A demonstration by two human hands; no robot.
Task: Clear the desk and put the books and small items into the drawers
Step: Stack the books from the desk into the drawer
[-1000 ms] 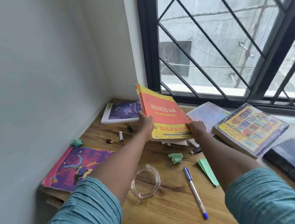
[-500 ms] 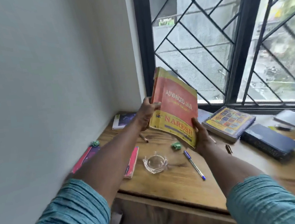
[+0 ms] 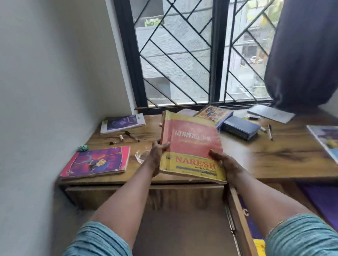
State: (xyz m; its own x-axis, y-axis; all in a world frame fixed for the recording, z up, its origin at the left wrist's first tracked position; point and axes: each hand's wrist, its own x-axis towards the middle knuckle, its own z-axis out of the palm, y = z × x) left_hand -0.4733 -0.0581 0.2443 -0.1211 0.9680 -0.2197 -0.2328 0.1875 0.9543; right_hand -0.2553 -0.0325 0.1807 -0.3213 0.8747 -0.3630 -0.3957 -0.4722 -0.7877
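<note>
Both hands are gripping the red-and-yellow book — left hand clamping its left edge, right hand its near right corner — above the table.

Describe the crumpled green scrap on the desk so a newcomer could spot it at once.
Follow the grey wall on the left down to the wooden desk. Close to that wall, just behind the far left corner of the pink-and-purple book, lies the green scrap. It is the only crumpled teal ball there; the small items beside it are pens and caps.
</note>
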